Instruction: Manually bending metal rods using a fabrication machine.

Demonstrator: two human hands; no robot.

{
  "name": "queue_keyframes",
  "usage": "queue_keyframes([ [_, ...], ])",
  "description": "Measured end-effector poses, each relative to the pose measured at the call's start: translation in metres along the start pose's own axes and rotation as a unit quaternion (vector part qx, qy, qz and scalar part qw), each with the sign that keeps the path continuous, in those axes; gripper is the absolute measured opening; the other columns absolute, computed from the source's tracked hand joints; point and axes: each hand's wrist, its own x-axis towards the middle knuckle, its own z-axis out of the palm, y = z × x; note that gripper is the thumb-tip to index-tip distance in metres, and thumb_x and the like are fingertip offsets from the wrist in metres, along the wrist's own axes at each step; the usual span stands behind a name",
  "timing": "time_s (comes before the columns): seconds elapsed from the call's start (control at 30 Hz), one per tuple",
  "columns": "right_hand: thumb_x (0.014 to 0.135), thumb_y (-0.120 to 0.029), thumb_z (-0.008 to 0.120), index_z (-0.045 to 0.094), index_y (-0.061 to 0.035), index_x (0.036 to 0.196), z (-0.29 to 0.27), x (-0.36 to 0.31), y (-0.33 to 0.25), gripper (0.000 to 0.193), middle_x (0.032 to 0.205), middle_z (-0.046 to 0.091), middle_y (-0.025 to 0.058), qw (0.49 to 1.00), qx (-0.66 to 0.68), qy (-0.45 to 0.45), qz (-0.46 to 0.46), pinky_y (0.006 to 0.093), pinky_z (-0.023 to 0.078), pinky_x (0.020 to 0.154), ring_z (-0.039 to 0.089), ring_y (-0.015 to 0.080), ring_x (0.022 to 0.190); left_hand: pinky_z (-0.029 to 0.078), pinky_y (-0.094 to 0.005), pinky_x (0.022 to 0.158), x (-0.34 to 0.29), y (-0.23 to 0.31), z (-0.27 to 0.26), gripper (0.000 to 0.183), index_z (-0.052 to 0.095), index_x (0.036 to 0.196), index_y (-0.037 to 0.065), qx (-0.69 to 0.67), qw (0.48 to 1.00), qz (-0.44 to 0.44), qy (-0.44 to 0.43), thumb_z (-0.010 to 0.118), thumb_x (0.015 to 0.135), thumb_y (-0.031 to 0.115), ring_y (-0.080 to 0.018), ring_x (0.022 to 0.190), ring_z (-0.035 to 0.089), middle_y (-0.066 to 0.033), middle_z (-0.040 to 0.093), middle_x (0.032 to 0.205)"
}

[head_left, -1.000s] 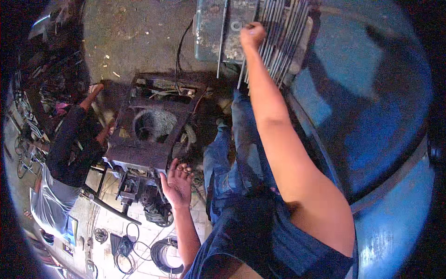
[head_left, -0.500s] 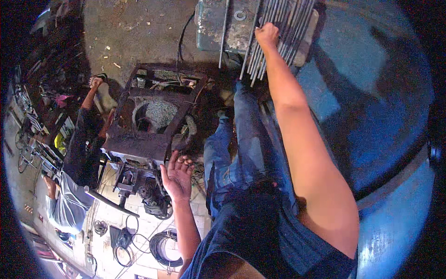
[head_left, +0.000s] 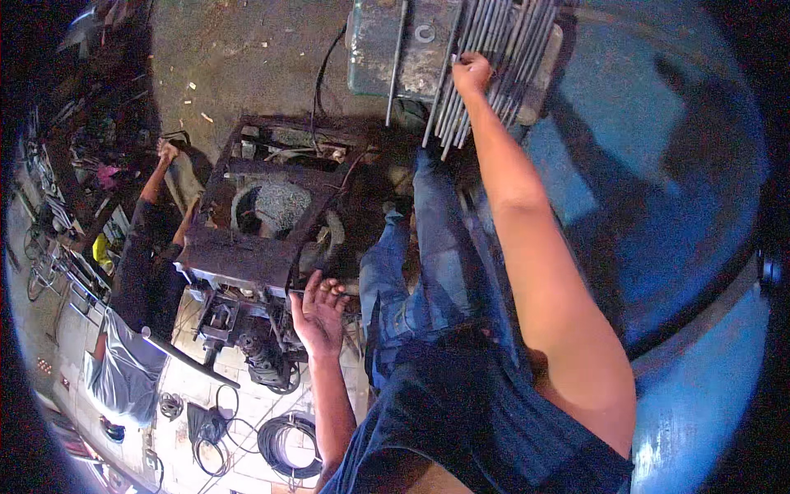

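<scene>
A bundle of grey metal rods [head_left: 485, 66] at twelve o'clock is gripped by the right hand [head_left: 471, 72]. The left hand [head_left: 319, 311] is held open, fingers spread, at seven o'clock, well apart from the rods, beside a rusty machine frame [head_left: 255, 222].

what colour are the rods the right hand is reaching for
Grey, bare metal. The rods show in the head view, with the right hand on the bundle.

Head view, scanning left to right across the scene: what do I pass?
Crouching co-worker → rusty metal frame → left hand, open → jeans-clad legs → right hand on the bundle of metal rods → blue drum.
</scene>
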Motion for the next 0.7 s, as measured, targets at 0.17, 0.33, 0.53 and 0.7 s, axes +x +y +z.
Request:
queue_keyframes([
  [0.17, 0.062, -0.005, 0.069, 0.065, -0.0015, 0.086, 0.009, -0.028, -0.016, 0.025, 0.084, 0.065, 0.0177, 0.998, 0.013, -0.016, -0.054, 0.0421, 0.050, 0.078, 0.063, 0.0359, 0.080, 0.043, -0.0380, 0.089, -0.003, -0.001, 0.008, 0.065, 0.046, 0.132, 0.003, 0.020, 1.000, -0.004, 0.001, 0.033, 0.097, 0.056, -0.0256, 0.099, 0.054, -0.0106, 0.059, 0.109],
  [0.33, 0.074, -0.010, 0.065, 0.065, 0.0009, 0.091, 0.007, -0.015, -0.026, 0.020, 0.090, 0.066, 0.0218, 0.987, -0.087, 0.067, -0.116, 0.0434, 0.053, 0.075, 0.065, 0.0375, 0.085, 0.045, -0.0385, 0.087, 0.000, 0.001, 0.015, 0.067, 0.044, 0.133, 0.001, 0.036, 0.999, 0.000, -0.003, 0.032, 0.097, 0.056, -0.0261, 0.098, 0.055, -0.0123, 0.058, 0.108],
  [0.53, 0.077, -0.016, 0.069, 0.060, 0.0013, 0.091, -0.003, -0.014, -0.058, 0.024, 0.088, 0.066, 0.0223, 0.990, -0.120, -0.073, 0.027, 0.0442, 0.051, 0.078, 0.064, 0.0367, 0.087, 0.047, -0.0393, 0.084, -0.003, 0.001, 0.011, 0.069, 0.042, 0.134, 0.000, 0.028, 0.999, 0.014, 0.017, 0.030, 0.097, 0.056, -0.0271, 0.096, 0.056, -0.0149, 0.058, 0.108],
  [0.7, 0.073, -0.016, 0.076, 0.062, 0.0002, 0.097, -0.002, 0.023, 0.009, 0.033, 0.075, 0.065, 0.0164, 0.996, -0.014, 0.071, -0.056, 0.0432, 0.050, 0.072, 0.065, 0.0304, 0.074, 0.047, -0.0396, 0.085, 0.002, -0.004, 0.016, 0.068, 0.042, 0.134, 0.000, 0.027, 1.000, 0.008, -0.005, 0.030, 0.097, 0.057, -0.0270, 0.097, 0.056, -0.0147, 0.058, 0.107],
])
